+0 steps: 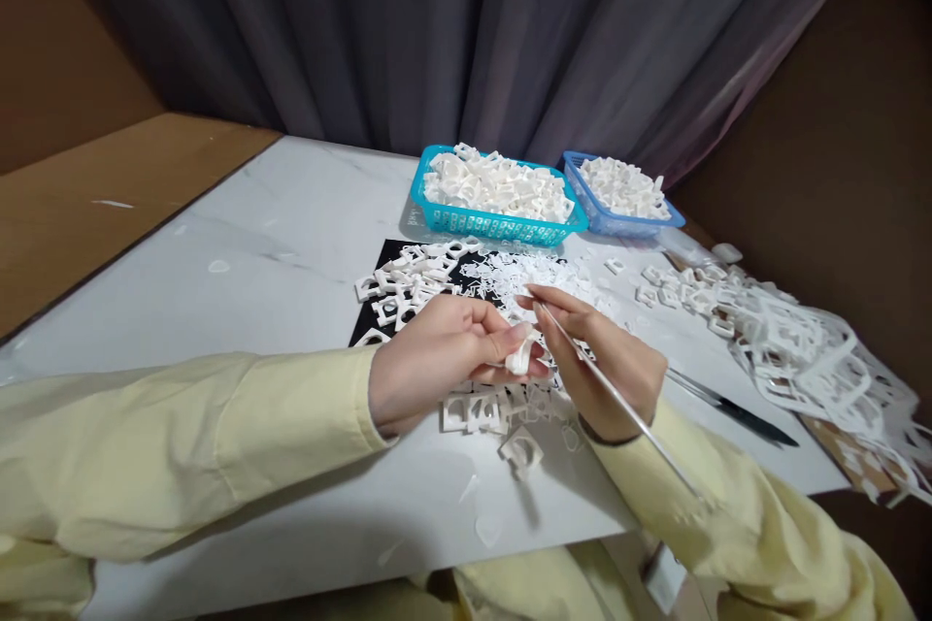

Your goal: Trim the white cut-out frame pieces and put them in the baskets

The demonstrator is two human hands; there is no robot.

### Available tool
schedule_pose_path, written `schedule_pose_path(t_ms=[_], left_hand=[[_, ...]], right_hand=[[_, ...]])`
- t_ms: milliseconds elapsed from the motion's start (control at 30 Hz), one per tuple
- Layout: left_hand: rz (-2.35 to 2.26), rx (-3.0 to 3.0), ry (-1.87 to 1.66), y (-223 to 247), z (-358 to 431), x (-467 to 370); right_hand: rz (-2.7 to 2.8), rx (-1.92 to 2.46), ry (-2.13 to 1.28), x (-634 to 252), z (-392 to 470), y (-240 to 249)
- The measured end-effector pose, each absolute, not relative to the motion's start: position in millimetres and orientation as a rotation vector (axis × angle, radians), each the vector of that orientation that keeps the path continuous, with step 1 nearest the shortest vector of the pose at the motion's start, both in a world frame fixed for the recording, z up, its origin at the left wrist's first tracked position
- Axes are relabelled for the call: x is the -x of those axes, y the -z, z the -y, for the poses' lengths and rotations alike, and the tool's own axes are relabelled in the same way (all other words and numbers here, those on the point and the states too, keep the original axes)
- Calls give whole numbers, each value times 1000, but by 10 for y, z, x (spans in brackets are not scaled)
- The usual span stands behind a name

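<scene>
My left hand [451, 344] pinches a small white plastic part [520, 355] between thumb and fingers, above the middle of the table. Close by on its right, my right hand [608, 359] grips a thin metal rod-like tool [618, 398], whose long shaft slants back over my right sleeve. The tool's front tip lies at my right fingertips, near the part; whether it touches cannot be made out. Beneath both hands lie white square parts with round holes [477, 411] and many thin white scraps [510, 272], partly on a black mat [368, 318].
A turquoise basket [495, 227] heaped with white parts stands at the back, a blue basket [633, 227] of similar parts beside it. On the right lie tweezers with a dark end [757, 420] and a tangled pile of white plastic strips [808, 359]. A grey curtain [379, 29] hangs behind.
</scene>
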State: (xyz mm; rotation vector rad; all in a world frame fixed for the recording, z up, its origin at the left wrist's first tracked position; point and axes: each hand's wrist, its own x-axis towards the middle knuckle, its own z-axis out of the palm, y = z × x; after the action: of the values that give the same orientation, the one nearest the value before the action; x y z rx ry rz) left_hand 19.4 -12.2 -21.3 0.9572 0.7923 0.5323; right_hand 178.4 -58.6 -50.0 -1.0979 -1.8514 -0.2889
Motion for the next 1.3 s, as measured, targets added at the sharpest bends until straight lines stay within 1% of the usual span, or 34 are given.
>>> schedule_pose_path(t_ms=[233, 400, 700, 933, 1133, 1300], left_hand=[[-779, -896, -613, 219, 92, -210], [-761, -906, -618, 222, 83, -210], [-753, -923, -620, 219, 84, -201], [-771, -928, -622, 235, 71, -205], [-786, -933, -643, 224, 61, -218], [-788, -941, -637, 218, 57, -213]], right_hand=[[1758, 1136, -21, -1827, 705, 277], [1801, 1093, -79, -1833, 716, 246], [1902, 1045, 107, -1827, 690, 280], [1981, 974, 362, -1826, 653, 386], [2033, 981, 474, -1833, 658, 420], [2093, 984, 496, -1865, 669, 462]])
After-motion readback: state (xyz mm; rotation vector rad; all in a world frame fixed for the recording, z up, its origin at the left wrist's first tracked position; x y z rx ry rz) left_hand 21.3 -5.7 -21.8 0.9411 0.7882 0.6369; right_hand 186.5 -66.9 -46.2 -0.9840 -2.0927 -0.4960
